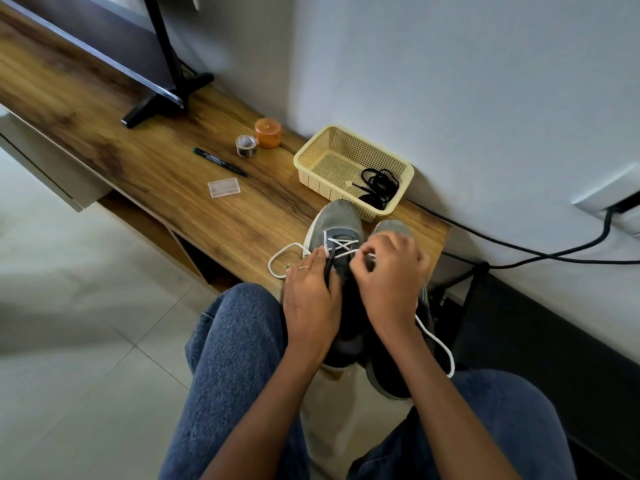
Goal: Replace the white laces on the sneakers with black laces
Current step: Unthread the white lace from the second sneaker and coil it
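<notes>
Two grey sneakers (341, 220) sit side by side at the near end of the wooden counter (166, 168), toes just beside the yellow basket (323, 147) that holds the coiled black laces (379, 185). The left hand (311, 299) rests on the left sneaker, fingers curled round its collar. The right hand's (391, 278) fingers pinch the white lace (341, 245) at the eyelets, its loose ends trailing off either side of the sneakers.

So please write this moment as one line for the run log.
step: unlacing | left hand: holds sneaker | right hand: pinches white lace | black laces: in basket
</notes>
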